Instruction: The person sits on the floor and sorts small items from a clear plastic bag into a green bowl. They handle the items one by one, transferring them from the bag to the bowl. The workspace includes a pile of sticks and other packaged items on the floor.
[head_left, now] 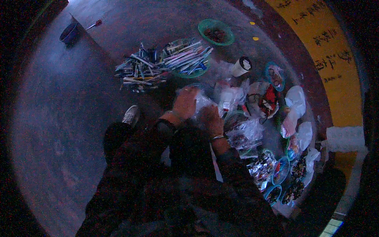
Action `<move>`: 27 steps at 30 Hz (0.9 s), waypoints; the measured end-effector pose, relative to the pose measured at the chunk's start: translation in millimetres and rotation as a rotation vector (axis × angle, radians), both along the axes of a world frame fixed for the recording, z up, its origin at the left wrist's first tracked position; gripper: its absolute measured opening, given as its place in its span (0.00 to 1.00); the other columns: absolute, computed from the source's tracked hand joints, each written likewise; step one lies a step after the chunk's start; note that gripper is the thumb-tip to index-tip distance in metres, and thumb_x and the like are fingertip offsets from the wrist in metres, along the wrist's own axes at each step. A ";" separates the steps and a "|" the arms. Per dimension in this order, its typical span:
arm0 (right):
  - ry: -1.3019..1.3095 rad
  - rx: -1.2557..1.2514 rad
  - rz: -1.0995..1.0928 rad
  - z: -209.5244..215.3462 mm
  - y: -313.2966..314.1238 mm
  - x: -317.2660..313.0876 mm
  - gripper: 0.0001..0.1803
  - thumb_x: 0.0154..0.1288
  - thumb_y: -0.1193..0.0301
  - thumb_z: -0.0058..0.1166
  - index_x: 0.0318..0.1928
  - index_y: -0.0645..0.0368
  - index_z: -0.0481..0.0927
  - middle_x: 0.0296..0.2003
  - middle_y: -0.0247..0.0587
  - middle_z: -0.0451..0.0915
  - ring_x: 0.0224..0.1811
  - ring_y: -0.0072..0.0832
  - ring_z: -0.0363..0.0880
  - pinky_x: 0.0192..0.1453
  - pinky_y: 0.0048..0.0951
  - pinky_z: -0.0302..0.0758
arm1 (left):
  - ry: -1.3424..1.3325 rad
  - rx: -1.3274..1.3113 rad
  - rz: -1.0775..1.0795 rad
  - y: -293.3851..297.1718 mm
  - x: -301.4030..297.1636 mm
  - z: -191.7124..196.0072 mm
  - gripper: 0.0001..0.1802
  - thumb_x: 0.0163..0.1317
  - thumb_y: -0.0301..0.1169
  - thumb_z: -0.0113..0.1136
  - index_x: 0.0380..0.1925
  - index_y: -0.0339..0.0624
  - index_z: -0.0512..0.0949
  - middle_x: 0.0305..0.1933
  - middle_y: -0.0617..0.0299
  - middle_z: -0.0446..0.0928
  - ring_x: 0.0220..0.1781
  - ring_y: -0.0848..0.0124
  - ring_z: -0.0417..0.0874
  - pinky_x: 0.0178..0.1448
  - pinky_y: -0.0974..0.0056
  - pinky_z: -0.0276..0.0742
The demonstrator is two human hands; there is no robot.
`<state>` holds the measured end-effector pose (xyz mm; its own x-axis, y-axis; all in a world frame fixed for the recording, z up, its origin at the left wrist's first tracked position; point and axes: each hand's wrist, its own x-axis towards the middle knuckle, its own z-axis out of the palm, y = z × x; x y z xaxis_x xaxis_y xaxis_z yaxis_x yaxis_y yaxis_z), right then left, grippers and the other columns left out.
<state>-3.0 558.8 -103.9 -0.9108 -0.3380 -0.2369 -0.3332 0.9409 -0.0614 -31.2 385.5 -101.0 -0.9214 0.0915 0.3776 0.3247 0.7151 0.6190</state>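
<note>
Holding a crumpled piece of thin, whitish, translucent plastic [203, 102] up between both hands, just beyond a dark-clad knee [191, 152]. Seemingly gripped at its left side by the curled fingers of the left hand [184, 102]; met from the right by the right hand [212, 119], too dim and blurred there to tell whether pinched tight or merely resting. Lying just to the right of the left hand and just ahead of the right hand, hardly nearer to one than to the other. No clear long axis in the crumpled plastic.

Farther ahead, on the dull grey floor [59, 130] and to the left of the left hand: a loose heap of slim, pen-like sticks in white and dark tones [138, 71], crossing at many angles. Just right of that, in a round green basket [187, 74]: a neater bundle of similar slim sticks [185, 58], with long axes mostly slanting from near left to far right. Nearer to the left hand than to the right in both cases; touched by neither.

Close on the right hand's right, crinkled clear plastic bags [246, 132]. Beyond these, a white cylinder with a dark-rimmed end [237, 70].
</note>
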 end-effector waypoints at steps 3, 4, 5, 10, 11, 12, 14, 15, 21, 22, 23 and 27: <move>0.038 0.064 0.061 18.5 -9.1 2.1 0.26 0.54 0.62 0.47 0.55 0.53 0.63 0.61 0.46 0.53 0.62 0.43 0.55 0.52 0.45 0.65 | 0.060 -0.091 -0.432 5.0 5.2 9.8 0.24 0.47 0.28 0.52 0.48 0.39 0.68 0.54 0.49 0.66 0.57 0.52 0.64 0.58 0.55 0.62; 0.320 0.043 0.152 -17.4 11.7 7.4 0.27 0.54 0.62 0.47 0.56 0.53 0.63 0.61 0.47 0.52 0.61 0.43 0.56 0.52 0.45 0.64 | 0.101 -0.127 -0.425 10.5 5.9 1.0 0.24 0.48 0.30 0.52 0.49 0.39 0.68 0.54 0.50 0.65 0.58 0.53 0.64 0.59 0.55 0.61; 0.594 0.017 0.258 -39.1 22.8 9.7 0.28 0.54 0.63 0.47 0.56 0.53 0.62 0.61 0.48 0.52 0.61 0.44 0.56 0.52 0.46 0.64 | 0.132 -0.166 -0.405 13.0 11.7 -20.2 0.24 0.49 0.32 0.51 0.49 0.39 0.68 0.55 0.50 0.65 0.59 0.54 0.63 0.60 0.55 0.59; 0.275 -0.046 0.199 -50.9 22.4 2.7 0.30 0.56 0.62 0.44 0.60 0.55 0.57 0.62 0.48 0.48 0.64 0.48 0.48 0.58 0.48 0.56 | 0.326 -0.378 -0.274 12.1 22.1 -51.4 0.25 0.52 0.38 0.49 0.51 0.42 0.67 0.58 0.52 0.62 0.63 0.53 0.57 0.63 0.48 0.51; 0.251 -0.062 0.190 -53.1 23.4 2.5 0.31 0.56 0.62 0.44 0.60 0.56 0.56 0.63 0.48 0.48 0.64 0.48 0.47 0.60 0.48 0.55 | 0.216 -0.371 -0.292 14.3 21.7 -51.1 0.25 0.53 0.39 0.48 0.52 0.43 0.66 0.58 0.51 0.61 0.63 0.52 0.56 0.63 0.46 0.50; 0.209 -0.028 0.168 -46.6 22.2 3.7 0.31 0.57 0.62 0.43 0.61 0.55 0.55 0.63 0.48 0.47 0.65 0.48 0.45 0.61 0.48 0.53 | 0.107 -0.363 -0.311 16.5 20.7 -50.0 0.25 0.53 0.40 0.48 0.52 0.44 0.66 0.59 0.51 0.61 0.64 0.51 0.54 0.63 0.45 0.49; 0.121 0.032 0.132 -20.2 13.6 7.0 0.30 0.59 0.62 0.41 0.62 0.54 0.53 0.63 0.48 0.46 0.66 0.48 0.43 0.63 0.46 0.51 | 0.066 -0.360 -0.297 17.0 20.4 -48.6 0.26 0.53 0.41 0.48 0.53 0.46 0.65 0.60 0.49 0.58 0.64 0.49 0.53 0.62 0.42 0.47; 0.099 0.032 0.130 -19.3 13.7 5.6 0.30 0.59 0.62 0.40 0.62 0.54 0.53 0.63 0.48 0.45 0.66 0.48 0.43 0.63 0.46 0.50 | 0.048 -0.361 -0.293 16.3 19.4 -41.5 0.27 0.53 0.42 0.48 0.54 0.48 0.64 0.61 0.49 0.57 0.64 0.48 0.52 0.62 0.40 0.47; 0.112 -0.039 0.111 -24.8 12.5 5.5 0.30 0.61 0.58 0.38 0.63 0.51 0.51 0.64 0.48 0.44 0.66 0.48 0.42 0.63 0.47 0.49 | -0.379 -0.360 -0.379 2.7 16.4 -2.0 0.32 0.53 0.46 0.49 0.59 0.55 0.57 0.65 0.48 0.48 0.66 0.48 0.49 0.64 0.45 0.47; 0.127 -0.043 0.121 -24.4 11.8 6.5 0.31 0.61 0.58 0.38 0.63 0.51 0.51 0.64 0.48 0.44 0.66 0.48 0.42 0.63 0.48 0.49 | -0.363 -0.353 -0.371 2.1 18.0 -5.9 0.33 0.53 0.47 0.49 0.59 0.55 0.56 0.65 0.48 0.48 0.66 0.49 0.48 0.64 0.45 0.46; 0.143 -0.048 0.131 -24.1 10.7 7.8 0.31 0.61 0.57 0.39 0.63 0.51 0.51 0.64 0.48 0.44 0.66 0.48 0.42 0.63 0.48 0.49 | -0.346 -0.347 -0.362 1.2 20.0 -13.1 0.33 0.53 0.47 0.49 0.59 0.55 0.56 0.65 0.48 0.47 0.66 0.50 0.48 0.65 0.46 0.46; 0.198 -0.007 0.133 -34.0 9.5 7.0 0.33 0.59 0.56 0.41 0.62 0.52 0.51 0.64 0.48 0.44 0.66 0.47 0.43 0.62 0.48 0.50 | -0.410 -0.343 -0.359 1.7 18.3 -6.2 0.34 0.54 0.48 0.48 0.60 0.55 0.54 0.66 0.48 0.45 0.68 0.52 0.45 0.66 0.48 0.43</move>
<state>3.9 568.3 -137.9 -0.8867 -0.4590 -0.0552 -0.4602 0.8877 0.0110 -12.8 387.3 -107.2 -0.8741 0.4743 -0.1043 0.3664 0.7850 0.4995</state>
